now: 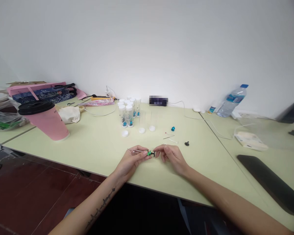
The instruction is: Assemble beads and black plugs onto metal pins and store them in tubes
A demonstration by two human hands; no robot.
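Observation:
Above the table's front edge, my left hand [134, 160] pinches a small green part with a black stem [150, 153]. A thin metal rod [134, 150] sticks out leftward from the same grip. Just right of the black end is my right hand [172, 156], its fingers curved and apart; whether a fingertip touches the stem I cannot tell. Beyond it lie a black flanged piece [187, 143], a shiny blue part [173, 129] and thin metal pins [173, 141]. White caps [125, 133] and clear tubes with blue parts inside [122, 117] stand further back.
On the left stand a pink cup with a black lid [45, 120] and bags [41, 93]. A phone-like dark device [158, 101] leans at the wall. Towards the right are a water bottle [232, 101], white cables [220, 135] and a long black pad [269, 182].

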